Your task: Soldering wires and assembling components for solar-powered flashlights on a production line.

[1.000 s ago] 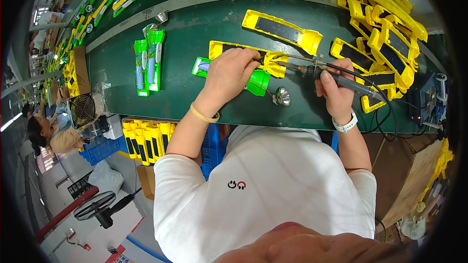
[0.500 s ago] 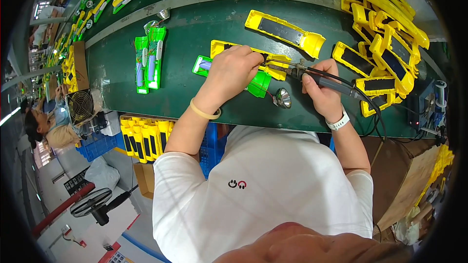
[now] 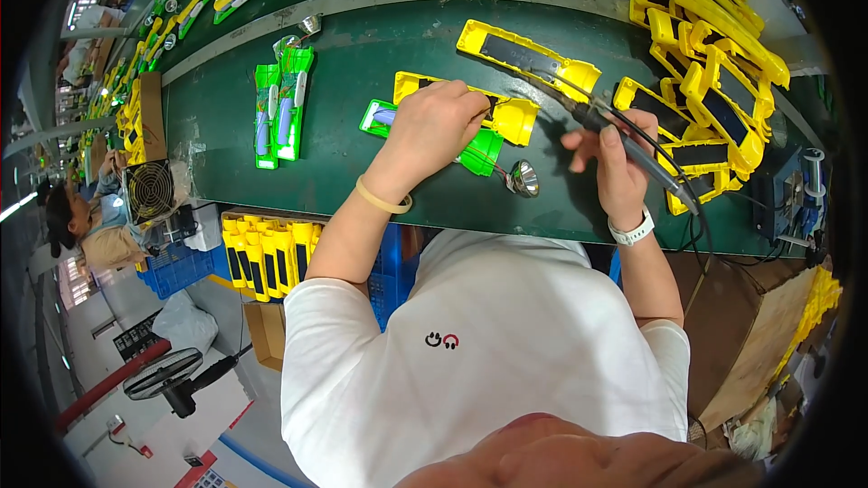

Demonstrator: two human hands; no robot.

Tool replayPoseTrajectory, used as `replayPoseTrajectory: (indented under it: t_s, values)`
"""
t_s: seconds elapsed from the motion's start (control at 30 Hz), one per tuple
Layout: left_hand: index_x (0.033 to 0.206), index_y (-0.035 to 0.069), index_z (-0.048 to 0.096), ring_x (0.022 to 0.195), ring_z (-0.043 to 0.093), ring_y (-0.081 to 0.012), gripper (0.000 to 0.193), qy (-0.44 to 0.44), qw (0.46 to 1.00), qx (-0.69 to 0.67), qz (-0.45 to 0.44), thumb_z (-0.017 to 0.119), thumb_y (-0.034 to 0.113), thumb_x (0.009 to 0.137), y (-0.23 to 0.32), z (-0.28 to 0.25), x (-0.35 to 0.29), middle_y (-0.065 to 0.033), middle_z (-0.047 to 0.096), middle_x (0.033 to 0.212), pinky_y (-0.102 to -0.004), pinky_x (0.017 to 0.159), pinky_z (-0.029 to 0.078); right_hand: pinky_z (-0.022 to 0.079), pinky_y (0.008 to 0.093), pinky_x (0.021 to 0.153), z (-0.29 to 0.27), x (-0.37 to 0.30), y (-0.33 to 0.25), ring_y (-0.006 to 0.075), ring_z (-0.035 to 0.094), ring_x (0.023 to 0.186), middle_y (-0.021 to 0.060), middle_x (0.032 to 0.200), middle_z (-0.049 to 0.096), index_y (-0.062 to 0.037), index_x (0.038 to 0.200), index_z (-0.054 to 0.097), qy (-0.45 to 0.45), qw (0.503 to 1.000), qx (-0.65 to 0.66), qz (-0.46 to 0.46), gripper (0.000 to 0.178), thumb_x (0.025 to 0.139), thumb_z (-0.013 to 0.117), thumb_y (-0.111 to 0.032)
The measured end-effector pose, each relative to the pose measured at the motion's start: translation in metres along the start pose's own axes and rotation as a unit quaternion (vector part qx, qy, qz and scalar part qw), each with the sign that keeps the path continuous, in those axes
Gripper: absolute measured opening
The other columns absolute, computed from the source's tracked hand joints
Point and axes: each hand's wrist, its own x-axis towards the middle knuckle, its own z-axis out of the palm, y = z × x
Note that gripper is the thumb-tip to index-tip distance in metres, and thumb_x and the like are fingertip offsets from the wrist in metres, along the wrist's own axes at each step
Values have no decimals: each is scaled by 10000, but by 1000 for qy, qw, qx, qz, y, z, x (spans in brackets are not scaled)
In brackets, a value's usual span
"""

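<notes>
Midway, we judge, through wiring one yellow casing (image 3: 488, 108) near the green bench's (image 3: 362, 172) front edge, our left hand (image 3: 434, 126) pinches its wires while our right hand (image 3: 615, 163) grips the soldering iron (image 3: 624, 140), with a yellow heap (image 3: 714, 63) waiting at the right edge.

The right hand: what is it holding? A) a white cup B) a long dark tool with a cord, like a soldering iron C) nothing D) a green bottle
B: the right hand grips a dark soldering iron with a cord trailing off, its tip toward the yellow housing.
</notes>
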Motion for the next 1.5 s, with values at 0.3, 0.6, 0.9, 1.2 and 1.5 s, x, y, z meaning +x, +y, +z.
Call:
replayPoseTrajectory:
  t_s: [0.3, 0.6, 0.9, 1.2, 1.5]
  values:
    - [771, 69, 627, 673, 569, -252, 61, 0, 1000, 13, 7, 644, 92, 717, 5, -2, 0, -71, 544, 686, -368, 594, 466, 537, 293, 780, 29, 24, 14, 212, 603, 995, 164, 1047, 553, -33, 1064, 307, -37, 999, 23, 9, 261, 925, 509, -122]
    - [765, 69, 628, 665, 567, -263, 55, 16, 999, 4, 37, 651, 95, 722, 20, 8, -3, -71, 548, 682, -361, 581, 462, 545, 304, 753, 17, 5, 12, 228, 636, 912, 156, 1009, 541, -28, 1074, 306, -4, 998, 62, 27, 265, 933, 497, -147]
    - [855, 19, 581, 750, 626, -136, 143, -49, 859, -403, -313, 689, 24, 762, 32, -48, -27, -80, 658, 895, -267, 647, 501, 534, 339, 760, 15, 3, 15, 260, 628, 910, 150, 984, 536, -43, 1085, 318, 1, 999, 25, 24, 237, 941, 473, -149]
    - [879, 10, 601, 807, 641, -191, 62, 114, 748, -578, -305, 608, 3, 818, 0, -39, -42, -136, 654, 849, -281, 654, 527, 325, 188, 472, 33, -1, 6, 90, 525, 600, 51, 758, 545, -80, 1036, 377, 34, 999, -10, -3, 241, 890, 564, -124]
    - [726, 37, 632, 734, 556, -261, 23, -40, 999, -19, -20, 640, 52, 710, -46, -41, -10, -92, 523, 770, -344, 655, 478, 441, 199, 522, 64, 5, 31, 82, 548, 608, 35, 781, 507, -37, 942, 397, 6, 997, -28, 70, 266, 836, 637, -81]
